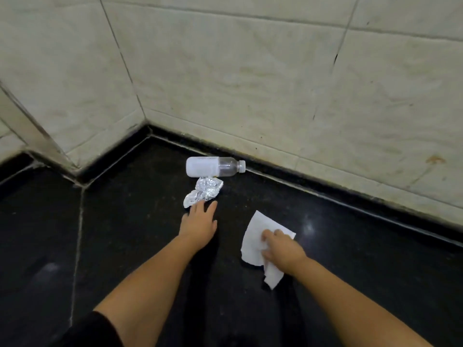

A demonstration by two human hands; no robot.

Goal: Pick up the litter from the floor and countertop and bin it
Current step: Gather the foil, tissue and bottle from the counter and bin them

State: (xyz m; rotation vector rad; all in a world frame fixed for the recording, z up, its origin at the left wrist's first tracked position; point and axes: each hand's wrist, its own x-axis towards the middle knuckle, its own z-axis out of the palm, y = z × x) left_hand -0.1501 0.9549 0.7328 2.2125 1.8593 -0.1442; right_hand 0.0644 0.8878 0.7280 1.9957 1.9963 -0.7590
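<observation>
A crumpled piece of silver foil (204, 191) lies on the black countertop (140, 221), touching a small plastic bottle (215, 167) that lies on its side with its white cap pointing right. My left hand (199, 221) is flat with fingers spread, its fingertips at the foil's near edge. A torn white paper napkin (258, 236) lies to the right. My right hand (280, 249) rests on it with fingers curled into the paper.
Beige tiled walls (250, 83) meet in a corner just behind the bottle, with a raised black lip along their base. A slanted metal strip (30, 128) runs at the left. A seam (79, 234) crosses the countertop on the left.
</observation>
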